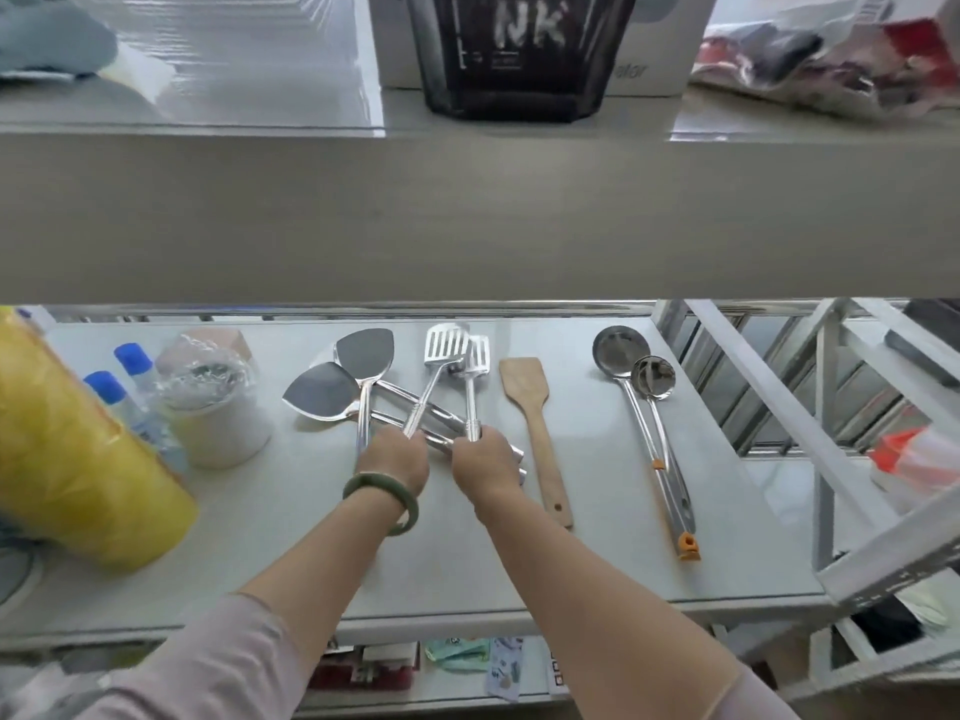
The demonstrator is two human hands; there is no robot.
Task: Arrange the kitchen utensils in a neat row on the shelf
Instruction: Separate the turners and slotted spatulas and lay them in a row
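Note:
On the white shelf [597, 563] lie steel utensils. My left hand [395, 459], with a green bangle on the wrist, is shut on the handle of a slotted turner [444, 345]. My right hand [485, 465] grips the handle of a second slotted turner [478, 356]; the two heads touch. Two solid steel spatulas [363, 350] [322, 392] lie crossed to the left, their handles running under my hands. A wooden spatula [524, 387] lies straight to the right. Further right, a large ladle [621, 350] and a small ladle [653, 377] with orange handle tips lie side by side.
A yellow bag [78, 449], two blue-capped bottles [132, 361] and a wrapped white cup [218, 413] crowd the shelf's left end. An upper shelf [467, 215] overhangs, carrying a black basket [519, 54]. White rack bars [831, 459] stand to the right.

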